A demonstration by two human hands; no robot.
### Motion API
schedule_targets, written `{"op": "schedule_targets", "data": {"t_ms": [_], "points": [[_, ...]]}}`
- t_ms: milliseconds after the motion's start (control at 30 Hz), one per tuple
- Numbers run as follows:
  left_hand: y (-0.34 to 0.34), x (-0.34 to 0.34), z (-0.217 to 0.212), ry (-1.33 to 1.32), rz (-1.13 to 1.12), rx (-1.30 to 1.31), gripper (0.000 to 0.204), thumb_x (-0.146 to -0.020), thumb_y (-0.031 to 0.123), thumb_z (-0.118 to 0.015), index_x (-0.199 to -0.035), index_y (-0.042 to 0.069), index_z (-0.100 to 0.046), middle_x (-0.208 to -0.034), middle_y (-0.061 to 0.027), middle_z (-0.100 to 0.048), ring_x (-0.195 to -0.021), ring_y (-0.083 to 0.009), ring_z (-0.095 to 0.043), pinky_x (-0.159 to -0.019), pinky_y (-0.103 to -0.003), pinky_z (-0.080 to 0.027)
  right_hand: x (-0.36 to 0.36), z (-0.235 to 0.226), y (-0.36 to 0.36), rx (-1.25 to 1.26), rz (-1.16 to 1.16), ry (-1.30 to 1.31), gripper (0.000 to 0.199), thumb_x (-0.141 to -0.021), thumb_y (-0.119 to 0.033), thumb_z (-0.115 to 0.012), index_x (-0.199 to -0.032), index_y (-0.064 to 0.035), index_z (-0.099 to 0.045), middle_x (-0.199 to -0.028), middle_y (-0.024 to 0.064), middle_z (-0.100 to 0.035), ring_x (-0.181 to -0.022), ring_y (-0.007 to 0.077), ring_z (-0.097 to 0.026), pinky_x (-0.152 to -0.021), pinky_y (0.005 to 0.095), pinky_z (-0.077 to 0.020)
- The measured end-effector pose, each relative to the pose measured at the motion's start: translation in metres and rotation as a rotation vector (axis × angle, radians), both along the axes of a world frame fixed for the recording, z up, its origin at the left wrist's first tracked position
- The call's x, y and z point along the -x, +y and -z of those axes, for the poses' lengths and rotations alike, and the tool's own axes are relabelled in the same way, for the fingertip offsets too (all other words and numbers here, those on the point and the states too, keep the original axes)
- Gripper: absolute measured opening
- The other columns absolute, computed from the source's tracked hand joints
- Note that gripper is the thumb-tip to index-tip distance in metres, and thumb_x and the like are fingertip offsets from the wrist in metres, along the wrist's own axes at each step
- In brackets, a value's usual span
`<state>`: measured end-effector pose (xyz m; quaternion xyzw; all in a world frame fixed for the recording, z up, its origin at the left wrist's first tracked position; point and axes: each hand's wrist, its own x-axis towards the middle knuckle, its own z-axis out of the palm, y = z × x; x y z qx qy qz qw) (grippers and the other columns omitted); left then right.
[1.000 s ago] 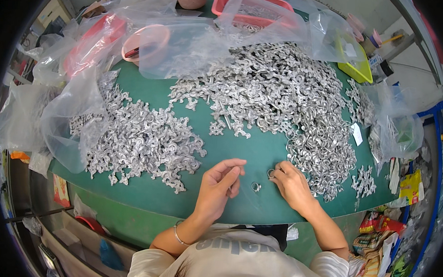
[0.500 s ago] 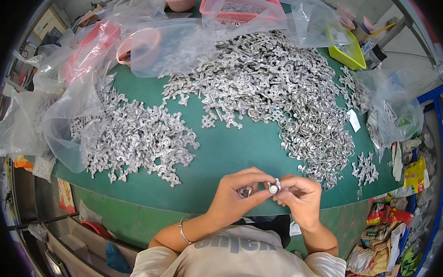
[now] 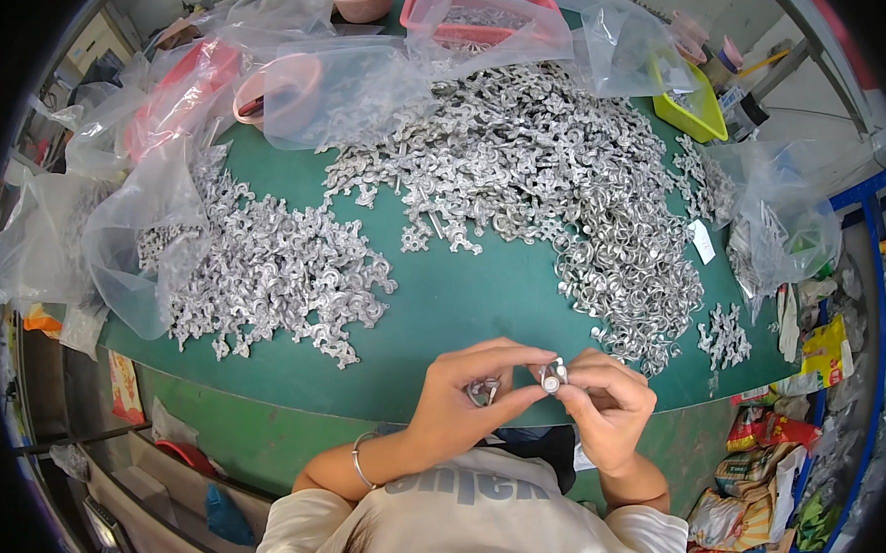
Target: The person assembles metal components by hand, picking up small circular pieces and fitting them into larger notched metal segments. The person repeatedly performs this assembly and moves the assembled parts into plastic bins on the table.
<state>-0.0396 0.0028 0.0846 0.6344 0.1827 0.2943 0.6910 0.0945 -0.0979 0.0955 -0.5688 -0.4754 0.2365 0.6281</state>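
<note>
Over the near edge of the green table [image 3: 461, 318], both hands meet at a small silvery metal part [image 3: 552, 383] with a round end. My left hand [image 3: 449, 397] pinches it between thumb and fingertips. A few more small metal pieces [image 3: 484, 390] show in that hand's curled palm. From the other side, my right hand [image 3: 617, 406] is closed on the same part with thumb and forefinger. Just beyond the right hand lies a heap of shiny ring-shaped metal pieces [image 3: 633, 276]. How the held part is built is too small to make out.
A large heap of grey metal castings [image 3: 510, 150] covers the far middle, with a smaller heap [image 3: 273, 278] at left. Clear plastic bags [image 3: 144, 251], a pink basin [image 3: 278, 88], a red tray [image 3: 416, 20] and a yellow-green tray [image 3: 692, 114] stand around them.
The metal part has turned slightly between my fingertips, and more of it shows. My right hand has shifted a little to the right, its fingers more curled.
</note>
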Motion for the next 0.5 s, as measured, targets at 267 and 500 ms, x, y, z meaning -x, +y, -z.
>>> {"op": "schedule_targets", "data": {"t_ms": [267, 500], "points": [[-0.0020, 0.0010, -0.0048, -0.027, 0.010, 0.020, 0.033, -0.071, -0.003, -0.066, -0.103, 0.003, -0.062, -0.077, -0.0009, -0.057, -0.052, -0.0024, -0.038, -0.048, -0.018, -0.028, -0.0004, -0.0014, -0.0011, -0.043, 0.016, -0.090, 0.013, -0.067, 0.010, -0.066, -0.079, 0.0076, -0.062, -0.073, 0.0134, -0.061, -0.061, 0.0190, -0.056, -0.053, 0.0270, -0.0414], [-0.0015, 0.0055, -0.0033, -0.065, 0.000, 0.030, 0.030, -0.070, -0.006, -0.065, -0.099, 0.000, -0.063, -0.081, -0.0025, -0.058, -0.054, -0.0008, -0.036, -0.046, -0.017, -0.025, 0.0058, -0.0018, 0.0017, -0.054, 0.020, -0.087, 0.012, -0.067, 0.010, -0.066, -0.079, 0.0074, -0.062, -0.072, 0.0132, -0.061, -0.061, 0.0190, -0.055, -0.053, 0.0271, -0.0415]]}}
